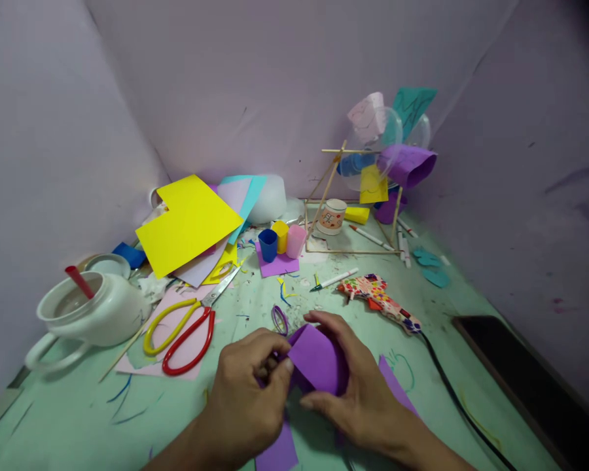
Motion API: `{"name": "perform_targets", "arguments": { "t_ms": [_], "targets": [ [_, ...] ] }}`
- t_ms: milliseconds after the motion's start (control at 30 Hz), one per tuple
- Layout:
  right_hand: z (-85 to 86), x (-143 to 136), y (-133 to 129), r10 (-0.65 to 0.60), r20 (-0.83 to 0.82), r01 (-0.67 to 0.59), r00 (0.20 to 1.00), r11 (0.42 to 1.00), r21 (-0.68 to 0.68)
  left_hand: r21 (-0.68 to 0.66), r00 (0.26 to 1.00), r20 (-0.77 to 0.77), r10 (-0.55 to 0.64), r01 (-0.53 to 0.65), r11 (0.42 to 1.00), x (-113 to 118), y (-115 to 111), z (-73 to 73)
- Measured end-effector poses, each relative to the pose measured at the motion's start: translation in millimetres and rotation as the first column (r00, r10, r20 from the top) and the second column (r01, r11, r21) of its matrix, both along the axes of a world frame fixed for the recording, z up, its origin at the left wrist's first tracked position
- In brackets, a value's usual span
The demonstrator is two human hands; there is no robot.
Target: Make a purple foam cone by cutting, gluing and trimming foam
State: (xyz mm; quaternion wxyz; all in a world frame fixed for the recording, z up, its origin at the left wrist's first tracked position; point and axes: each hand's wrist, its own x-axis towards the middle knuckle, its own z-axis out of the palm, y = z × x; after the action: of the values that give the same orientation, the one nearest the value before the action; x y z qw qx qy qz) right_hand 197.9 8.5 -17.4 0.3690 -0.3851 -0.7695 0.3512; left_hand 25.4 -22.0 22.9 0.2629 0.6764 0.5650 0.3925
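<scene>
1. The left hand (255, 386) pinches an edge of a folded purple craft sheet (319, 360) between thumb and fingers; something brown shows among those fingers, too obscured to name. The right hand (356, 376) cups the sheet's other side. The sheet sits at lower centre of the frame.
2. Squeezing too hard with the curved right hand could crease the sheet, and a slack left pinch could let its edge spring loose.
3. Right of centre lies a floral-patterned glue gun (380, 301); if hot, its nozzle could burn a passing wrist. A forearm catching its black cord (456, 399) could drag it across the bench (235, 418).
4. Left of centre, scissors (201, 320) with red and yellow handles could nick a careless reach.
5. The paper cup (332, 217), upper right of centre, carries printed marks too small to read. No brand is legible; the green marker lines (403, 369) at lower right form no clear word.
</scene>
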Motion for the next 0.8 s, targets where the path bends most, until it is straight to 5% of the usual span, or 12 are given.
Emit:
{"name": "perform_targets", "arguments": {
  "t_ms": [100, 167, 433, 600, 800],
  "targets": [
    [-2.0, 1.6, -3.0, -0.036, 0.107, 0.004, 0.994, 0.957, 0.289, 0.022, 1.000, -0.019, 0.024, -0.023, 0.999, 2.6, -0.9, -1.0],
    [-1.3, 1.7, -3.1, -0.065, 0.110, 0.021, 0.992, 0.931, 0.364, 0.048, 0.999, -0.045, 0.001, 0.001, 0.999, 3.0, -1.3, -2.0],
    [1.4, 4.6, 0.6, -0.007, 0.263, -0.122, 0.965, 0.874, 0.471, 0.049, 0.992, 0.041, -0.123, 0.121, 0.991, 4.4, -0.4, -4.3],
    [-5.9, 2.7, 0.0, -0.017, 0.198, -0.092, 0.980, 0.844, 0.528, 0.070, 0.988, 0.042, -0.152, 0.149, 0.986, 9.1, -0.7, -8.5],
    [-4.4, 0.7, 0.2, -0.001, 0.104, -0.049, 0.995, 0.874, 0.483, 0.013, 0.988, 0.076, -0.132, 0.131, 0.991, 10.0, -1.4, -9.1]
  ]
}}
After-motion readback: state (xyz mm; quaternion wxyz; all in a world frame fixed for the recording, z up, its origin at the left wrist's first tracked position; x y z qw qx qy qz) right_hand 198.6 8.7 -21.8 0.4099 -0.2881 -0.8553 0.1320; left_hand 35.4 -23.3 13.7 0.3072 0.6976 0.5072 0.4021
